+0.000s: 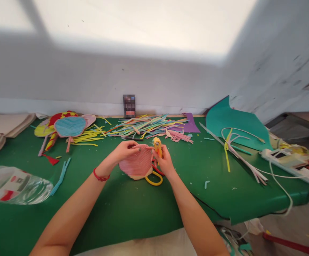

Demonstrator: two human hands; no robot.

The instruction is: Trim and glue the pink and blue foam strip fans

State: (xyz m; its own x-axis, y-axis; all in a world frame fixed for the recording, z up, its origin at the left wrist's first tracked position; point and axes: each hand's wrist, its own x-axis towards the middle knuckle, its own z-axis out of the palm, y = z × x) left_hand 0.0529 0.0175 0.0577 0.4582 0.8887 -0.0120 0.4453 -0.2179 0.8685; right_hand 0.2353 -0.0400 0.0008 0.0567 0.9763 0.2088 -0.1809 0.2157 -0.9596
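A pink, ribbed heart-like panel (pixel 137 163) is held upright above the green table, its lower edge showing a pale backing. At its upper left edge, my left hand (pixel 125 151) has its fingers closed on the rim. My right hand (pixel 164 160) grips a yellow and orange tool, perhaps a glue gun (pixel 157 147), at the panel's upper right edge. Just below the right hand lie scissors (pixel 154 179) with a yellow handle loop and a red part, partly hidden behind the panel.
Coloured strips (pixel 146 127) are heaped along the wall near a phone (pixel 129 106). Finished heart shapes (pixel 70 126) and a plastic bottle (pixel 18 185) are left. A teal sheet (pixel 234 122), bundled strips (pixel 246 165) and a power strip (pixel 287 165) with cables are right.
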